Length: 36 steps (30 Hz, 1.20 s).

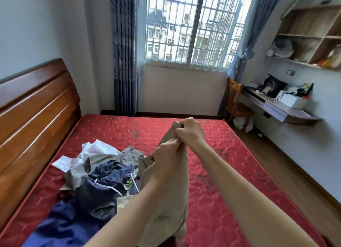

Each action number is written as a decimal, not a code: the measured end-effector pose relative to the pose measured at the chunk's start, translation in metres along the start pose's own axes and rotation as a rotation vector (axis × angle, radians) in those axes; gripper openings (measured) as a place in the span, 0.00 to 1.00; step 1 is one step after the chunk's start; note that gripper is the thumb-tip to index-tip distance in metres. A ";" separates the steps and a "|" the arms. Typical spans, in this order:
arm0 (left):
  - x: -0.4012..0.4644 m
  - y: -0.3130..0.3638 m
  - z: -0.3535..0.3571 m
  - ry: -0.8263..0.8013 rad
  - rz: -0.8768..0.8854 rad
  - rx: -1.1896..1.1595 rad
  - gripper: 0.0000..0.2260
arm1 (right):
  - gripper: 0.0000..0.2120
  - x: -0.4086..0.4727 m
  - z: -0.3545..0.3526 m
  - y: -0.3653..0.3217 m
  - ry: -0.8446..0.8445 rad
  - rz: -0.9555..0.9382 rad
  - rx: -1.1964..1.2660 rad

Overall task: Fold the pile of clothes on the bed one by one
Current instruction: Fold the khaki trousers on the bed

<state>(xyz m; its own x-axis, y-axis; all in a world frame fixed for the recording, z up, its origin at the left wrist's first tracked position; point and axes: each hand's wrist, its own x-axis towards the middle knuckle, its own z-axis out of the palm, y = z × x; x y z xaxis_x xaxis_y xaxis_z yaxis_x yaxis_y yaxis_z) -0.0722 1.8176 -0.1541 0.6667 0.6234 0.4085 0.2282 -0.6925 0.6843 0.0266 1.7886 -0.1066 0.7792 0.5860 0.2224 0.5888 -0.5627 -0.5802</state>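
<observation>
A beige garment (171, 197) hangs in the air above the red mattress (217, 173). My left hand (166, 160) grips its upper edge, and my right hand (190, 130) grips the same edge just above and beyond, the two hands touching. The cloth drops down between my forearms to the bottom of the view. To the left lies the pile of clothes (103, 182): dark blue shorts with white cord, a white shirt (96, 152), an olive piece and a bright blue cloth (60, 226).
A wooden headboard (35, 117) runs along the left. The window (193, 29) with bars and blue curtains is at the far wall. A chair (236, 103) and a cluttered wall desk (282, 106) stand at the right, shelves above.
</observation>
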 end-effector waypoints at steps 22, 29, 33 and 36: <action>0.103 -0.088 -0.036 -0.240 0.140 0.165 0.10 | 0.04 0.023 -0.156 -0.019 0.538 -0.183 0.536; 0.135 -0.057 -0.076 -0.153 0.244 0.341 0.05 | 0.07 0.030 -0.180 0.017 0.657 -0.042 0.479; 0.162 -0.018 -0.105 -0.300 0.236 0.364 0.11 | 0.06 0.038 -0.189 0.047 0.734 0.103 0.492; 0.169 0.002 -0.116 -0.372 0.189 0.243 0.03 | 0.09 0.043 -0.184 0.054 0.801 0.179 0.519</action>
<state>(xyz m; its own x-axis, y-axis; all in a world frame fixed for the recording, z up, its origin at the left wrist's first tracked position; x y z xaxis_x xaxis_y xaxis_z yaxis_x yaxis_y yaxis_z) -0.0414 1.9636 -0.0140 0.9108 0.3372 0.2383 0.2082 -0.8735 0.4401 0.1313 1.6756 0.0159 0.8767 -0.1620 0.4530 0.4285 -0.1652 -0.8883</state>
